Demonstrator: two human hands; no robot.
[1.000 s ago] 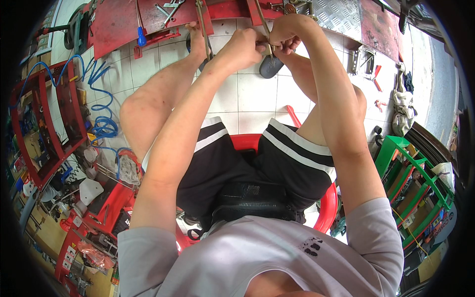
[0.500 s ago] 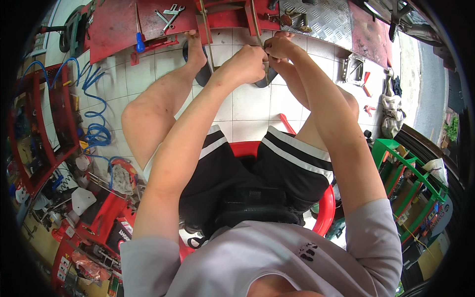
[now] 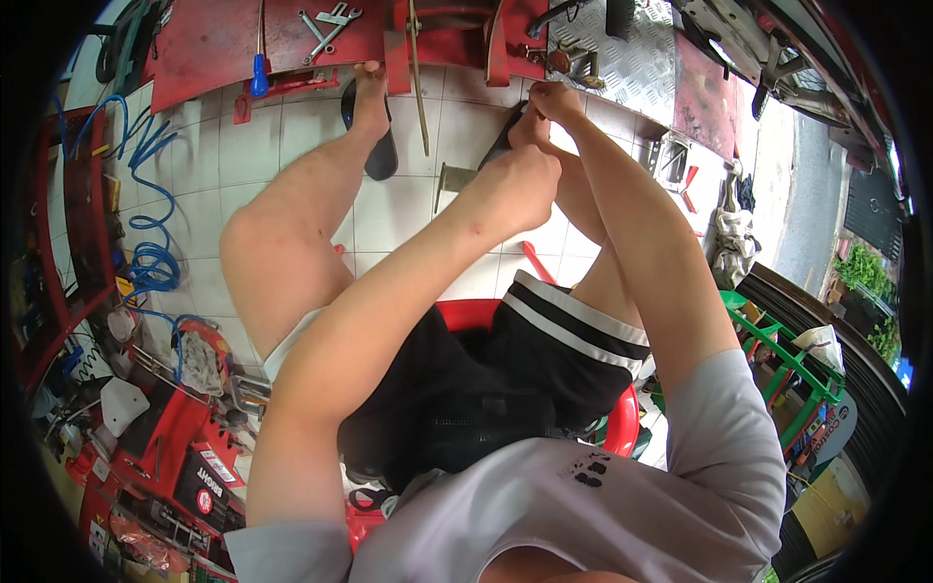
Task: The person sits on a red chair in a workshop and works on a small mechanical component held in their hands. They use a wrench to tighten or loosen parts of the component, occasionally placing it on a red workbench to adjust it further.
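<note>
My left hand [image 3: 525, 189] is closed in a fist above the tiled floor, in front of my right foot. Beside it shows a flat, brownish metal plate [image 3: 455, 179] with a thin upright edge. The plate runs behind my wrist, and what the fist holds is hidden. Farther off, my right hand [image 3: 556, 101] has its fingers curled together next to my right foot, near the edge of the red platform [image 3: 214, 58]. I cannot make out what is in those fingers. A long, thin brown strip [image 3: 419, 87] stands out from a red bracket on the platform, left of both hands.
A blue-handled screwdriver [image 3: 259, 78] and several wrenches [image 3: 330, 34] lie on the platform. A coiled blue hose [image 3: 154, 262] hangs at left, above red equipment. On the right stand a small metal frame [image 3: 671, 160] and a green rack [image 3: 777, 340]. I sit on a red chair [image 3: 622, 428].
My left hand has come back toward me and to the right, away from my right hand. The thin strip that stood at the right bracket no longer shows there. My head view has shifted slightly.
</note>
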